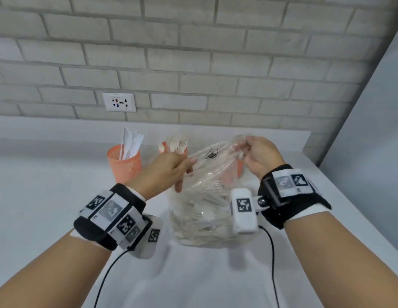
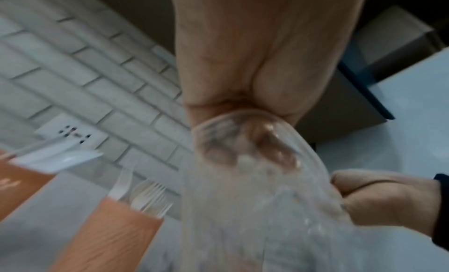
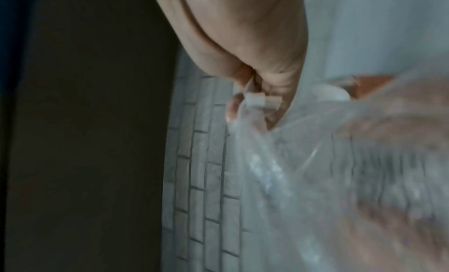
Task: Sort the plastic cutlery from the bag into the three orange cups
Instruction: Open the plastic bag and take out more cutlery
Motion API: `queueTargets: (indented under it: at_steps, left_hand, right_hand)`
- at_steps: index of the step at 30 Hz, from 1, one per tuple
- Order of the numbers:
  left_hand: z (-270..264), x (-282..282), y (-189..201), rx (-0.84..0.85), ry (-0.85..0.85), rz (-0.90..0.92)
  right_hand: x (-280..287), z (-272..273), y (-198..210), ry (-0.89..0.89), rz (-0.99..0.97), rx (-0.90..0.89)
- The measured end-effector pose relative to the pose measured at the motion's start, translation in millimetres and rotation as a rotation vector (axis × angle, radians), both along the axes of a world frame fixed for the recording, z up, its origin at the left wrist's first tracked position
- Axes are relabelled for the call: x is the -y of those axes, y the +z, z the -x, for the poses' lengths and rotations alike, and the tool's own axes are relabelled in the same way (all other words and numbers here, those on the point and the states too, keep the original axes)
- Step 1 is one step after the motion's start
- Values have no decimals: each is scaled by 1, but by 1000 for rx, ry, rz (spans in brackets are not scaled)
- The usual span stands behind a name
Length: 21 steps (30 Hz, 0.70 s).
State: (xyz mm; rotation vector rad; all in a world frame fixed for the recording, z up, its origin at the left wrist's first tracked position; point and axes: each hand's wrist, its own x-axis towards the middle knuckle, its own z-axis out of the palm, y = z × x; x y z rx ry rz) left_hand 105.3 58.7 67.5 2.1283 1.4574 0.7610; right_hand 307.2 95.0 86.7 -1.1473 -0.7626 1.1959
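Observation:
A clear plastic bag [image 1: 204, 210] holding a heap of white cutlery stands on the white counter, between my hands. My left hand [image 1: 182, 172] pinches the left side of the bag's mouth. The right hand [image 1: 245, 152] grips the bag's top right edge, and the film [image 3: 257, 141] is bunched in its fingers [image 3: 269, 91]. Three orange mesh cups stand behind the bag. The left cup [image 1: 124, 165] holds white knives. Forks fill the middle cup [image 1: 163, 147]. The third cup [image 1: 239, 167] shows only through the bag. In the left wrist view my fingers [image 2: 264, 141] show through the film.
The counter [image 1: 49, 196] meets a grey brick wall with a socket [image 1: 119, 102] behind the cups. Its right edge [image 1: 353, 210] runs diagonally close to my right wrist. Cables hang from both wrist bands towards me.

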Motion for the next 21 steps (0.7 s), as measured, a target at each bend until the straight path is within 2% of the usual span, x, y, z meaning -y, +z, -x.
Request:
queueTargets:
  at_steps: [1, 2, 3, 7, 9, 10, 12, 13, 14, 15, 17, 19, 20, 21]
  left_hand:
    - [2, -1, -6, 107, 86, -90]
    - [3, -1, -10, 176, 169, -166]
    - [5, -4, -14, 186, 221, -193]
    - [12, -16, -24, -241, 304, -85]
    - [21, -23, -27, -243, 362, -44]
    - [25, -26, -29, -127, 378, 41]
    - [30, -28, -30, 305, 359, 315]
    - [31, -29, -30, 535, 315, 466]
    - [30, -28, -27, 734, 266, 595]
    - [30, -29, -26, 917, 232, 703]
    - [32, -27, -28, 1222, 191, 881]
    - [34, -26, -34, 1373, 156, 969]
    - [36, -25, -38, 1399, 147, 977]
    - [36, -24, -41, 1385, 143, 967]
  right_hand:
    - [-1, 0, 0, 27, 3, -115]
    - [1, 0, 0, 62, -4, -125]
    - [3, 3, 0, 118, -12, -49]
    - [6, 1, -10, 486, 43, 632]
    - [8, -5, -17, 577, 92, 939]
    - [11, -8, -21, 597, 127, 1054]
    - [13, -12, -33, 657, 213, 1207]
    - [13, -13, -40, 685, 249, 1230]
    - [14, -15, -47, 705, 279, 1202]
    - [13, -16, -54, 718, 321, 1083]
    - [12, -19, -64, 708, 417, 692]
    - [11, -24, -69, 638, 474, 404]
    - [10, -26, -70, 597, 487, 357]
    - [8, -27, -71, 553, 489, 396]
